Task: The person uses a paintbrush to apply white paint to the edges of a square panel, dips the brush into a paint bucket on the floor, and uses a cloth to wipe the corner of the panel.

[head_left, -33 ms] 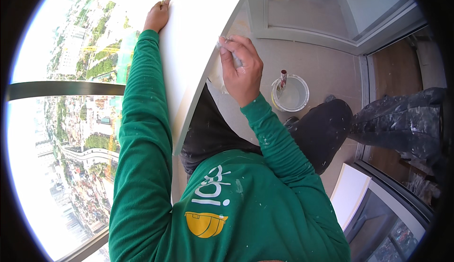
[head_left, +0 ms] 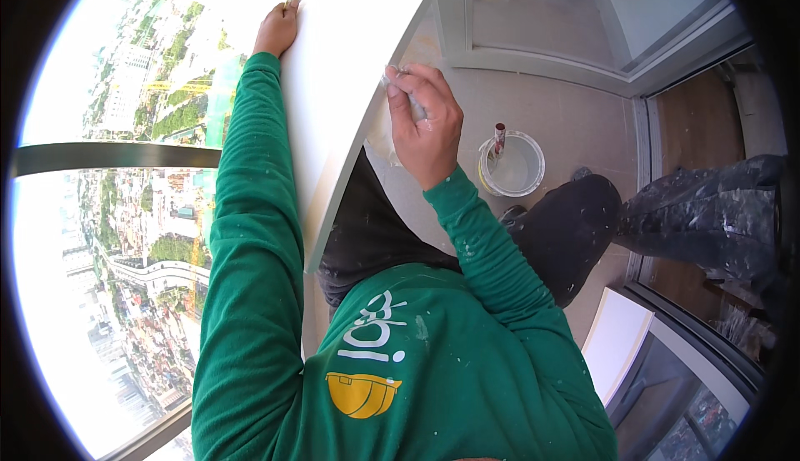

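Observation:
A white board point(head_left: 354, 53) with a pale narrow edge stands in front of me, reaching from beside the window down to my lap. My left hand point(head_left: 277, 29) grips its far left edge, the fingertips curled over the rim. On the opposite side, my right hand point(head_left: 425, 119) is closed at the board's right edge. Its thumb and fingers pinch a small whitish wad point(head_left: 417, 109), mostly hidden in the palm; its material cannot be made out. White smears mark the right fingers, and the green sleeves carry white specks.
Right of my right hand, a round white bucket point(head_left: 533, 161) stands on the tiled floor with a red-handled brush point(head_left: 498, 140) in it. A window point(head_left: 117, 157) over a city far below lines the left. Paint-stained dark trousers point(head_left: 700, 211) show at right, near another white panel point(head_left: 615, 336).

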Motion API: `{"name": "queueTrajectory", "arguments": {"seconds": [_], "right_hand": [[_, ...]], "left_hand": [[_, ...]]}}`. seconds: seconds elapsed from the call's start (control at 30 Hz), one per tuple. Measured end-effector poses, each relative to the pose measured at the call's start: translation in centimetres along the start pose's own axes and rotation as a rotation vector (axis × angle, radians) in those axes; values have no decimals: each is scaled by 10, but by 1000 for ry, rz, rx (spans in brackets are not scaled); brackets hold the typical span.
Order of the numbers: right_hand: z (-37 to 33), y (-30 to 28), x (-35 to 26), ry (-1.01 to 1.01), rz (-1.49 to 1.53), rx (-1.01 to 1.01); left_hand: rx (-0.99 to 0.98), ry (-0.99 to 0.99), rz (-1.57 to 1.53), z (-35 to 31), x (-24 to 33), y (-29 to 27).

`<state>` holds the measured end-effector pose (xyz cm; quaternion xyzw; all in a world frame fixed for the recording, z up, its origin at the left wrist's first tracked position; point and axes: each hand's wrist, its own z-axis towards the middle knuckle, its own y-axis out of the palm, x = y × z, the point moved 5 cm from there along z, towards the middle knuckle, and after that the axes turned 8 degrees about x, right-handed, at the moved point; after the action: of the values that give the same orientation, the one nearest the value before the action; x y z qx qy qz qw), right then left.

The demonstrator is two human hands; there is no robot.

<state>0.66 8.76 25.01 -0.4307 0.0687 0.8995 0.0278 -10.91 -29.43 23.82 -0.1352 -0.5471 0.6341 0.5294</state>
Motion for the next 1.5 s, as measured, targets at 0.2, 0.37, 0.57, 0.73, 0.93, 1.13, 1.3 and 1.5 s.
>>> {"name": "queueTrajectory", "arguments": {"seconds": [0.2,0.37,0.57,0.73,0.93,1.13,1.3,1.5], "right_hand": [[-1,3,-6,19,44,-31],[-8,4,-11,4,42,-43],[-20,7,-19,27,78,-87],[-24,5,-17,-13,61,-76],[-10,5,-7,-40,9,-2],[10,6,12,-58,-59,58],[28,7,21,-73,-86,57],[30,12,13,-90,-111,16]], "left_hand": [[-4,22,-20,4,1,-2],[-42,-30,-56,0,7,-7],[-21,-23,-51,2,-3,-7],[-104,-51,-46,-1,2,-6],[-90,-33,-64,0,-4,-2],[-77,-12,-83,-5,5,-2],[-83,5,-55,-6,12,-4],[-75,-10,-44,2,14,-7]]}}
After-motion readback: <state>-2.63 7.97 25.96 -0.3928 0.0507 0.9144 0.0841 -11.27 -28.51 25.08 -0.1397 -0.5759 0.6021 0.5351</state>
